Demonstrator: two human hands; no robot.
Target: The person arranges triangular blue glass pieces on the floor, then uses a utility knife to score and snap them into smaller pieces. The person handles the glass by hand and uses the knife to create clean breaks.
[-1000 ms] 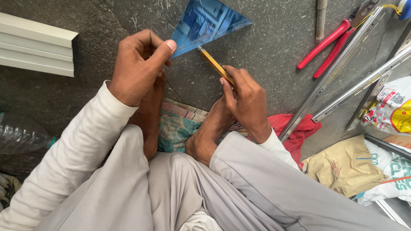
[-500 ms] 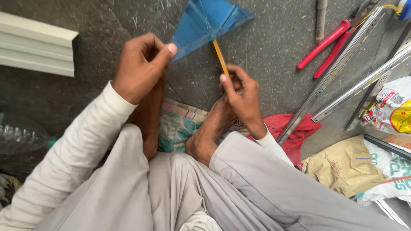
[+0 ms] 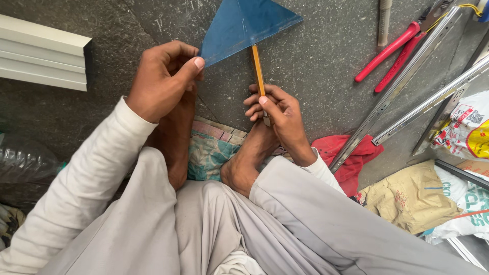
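your left hand (image 3: 163,84) pinches the lower corner of the blue triangular sheet (image 3: 242,25), held over the dark stone floor (image 3: 316,61). your right hand (image 3: 277,114) is closed around a yellow pencil (image 3: 258,71), its tip at the sheet's bottom edge; red-handled pliers (image 3: 389,53) lie well apart.

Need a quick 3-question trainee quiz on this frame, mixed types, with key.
1. True or false: the left hand pinches a corner of the blue triangle.
2. What does the right hand hold? A) red pliers B) yellow pencil C) metal rail
3. Fill in: the red pliers lie on the stone floor to the person's ____ side.

Key:
1. True.
2. B, the pencil, its far end at the triangle's lower edge.
3. Right, beside the metal rails, untouched by either hand.
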